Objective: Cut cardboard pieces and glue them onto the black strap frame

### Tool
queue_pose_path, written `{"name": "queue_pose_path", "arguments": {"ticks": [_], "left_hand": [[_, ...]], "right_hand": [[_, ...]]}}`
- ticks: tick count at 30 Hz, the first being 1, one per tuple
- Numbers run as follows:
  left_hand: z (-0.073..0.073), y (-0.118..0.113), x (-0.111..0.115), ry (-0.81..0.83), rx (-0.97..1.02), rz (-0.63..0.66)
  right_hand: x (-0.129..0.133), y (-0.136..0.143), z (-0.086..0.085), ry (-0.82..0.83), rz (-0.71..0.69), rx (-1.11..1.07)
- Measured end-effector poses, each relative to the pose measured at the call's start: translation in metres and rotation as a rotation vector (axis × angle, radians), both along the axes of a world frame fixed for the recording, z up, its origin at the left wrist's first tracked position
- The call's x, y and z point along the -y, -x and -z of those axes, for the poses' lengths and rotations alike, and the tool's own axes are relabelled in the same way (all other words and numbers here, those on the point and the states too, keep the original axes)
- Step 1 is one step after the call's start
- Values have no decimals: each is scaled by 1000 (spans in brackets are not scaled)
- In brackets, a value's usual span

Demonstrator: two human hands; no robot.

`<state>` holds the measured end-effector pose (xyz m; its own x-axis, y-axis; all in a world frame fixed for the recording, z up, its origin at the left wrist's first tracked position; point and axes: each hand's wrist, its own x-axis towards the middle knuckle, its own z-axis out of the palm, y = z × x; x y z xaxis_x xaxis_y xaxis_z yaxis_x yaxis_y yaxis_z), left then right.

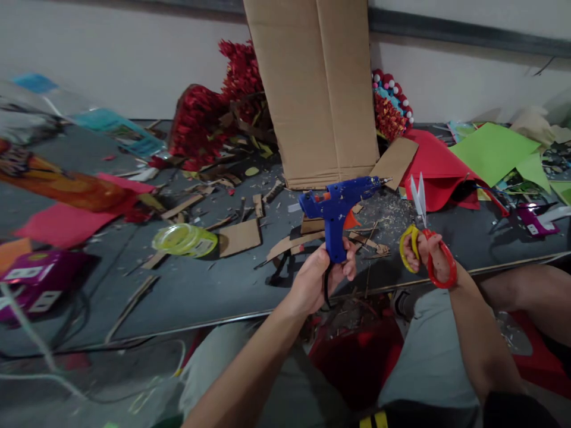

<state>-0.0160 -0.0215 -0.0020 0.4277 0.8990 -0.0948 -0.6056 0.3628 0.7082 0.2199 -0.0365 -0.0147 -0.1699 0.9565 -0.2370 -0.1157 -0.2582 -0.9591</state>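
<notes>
My left hand [319, 276] is closed round the lower end of the handle of a blue hot glue gun [341, 205], whose nozzle points to the right. A dark cord hangs down from its grip. In my right hand [428, 252] is a pair of scissors [418, 199] with one yellow and one red handle loop. Their blades point up and stand slightly apart. Below the glue gun lie cardboard strips [297, 241] and a bit of orange paper [351, 220].
A tall cardboard panel [328, 89] leans on the wall. Red frilled decorations [200, 122] stand beside it. Left are a yellow tape roll [185, 239], a plastic bottle [120, 131] and a purple box [42, 276]. Red paper [435, 169] and green paper [495, 151] lie right. Another person's knee [517, 288] is close by.
</notes>
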Motion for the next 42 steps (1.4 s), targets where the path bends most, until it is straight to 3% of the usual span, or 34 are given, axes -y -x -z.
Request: {"name": "queue_pose_path", "arguments": {"ticks": [4, 8, 22, 32, 35, 42], "left_hand": [[-3, -2, 0, 8, -2, -6], [-3, -2, 0, 3, -7, -6], [0, -4, 1, 6, -16, 20], [0, 1, -2, 11, -9, -14], [-3, 1, -2, 9, 2, -36], [-4, 2, -3, 13, 1, -59]], "right_hand": [[9, 7, -5, 22, -194, -143], [12, 9, -4, 15, -233, -138], [10, 9, -10, 21, -184, -75], [7, -4, -17, 42, -35, 10], [9, -26, -18, -25, -2, 156], [-3, -59, -4, -67, 281, 859]]}}
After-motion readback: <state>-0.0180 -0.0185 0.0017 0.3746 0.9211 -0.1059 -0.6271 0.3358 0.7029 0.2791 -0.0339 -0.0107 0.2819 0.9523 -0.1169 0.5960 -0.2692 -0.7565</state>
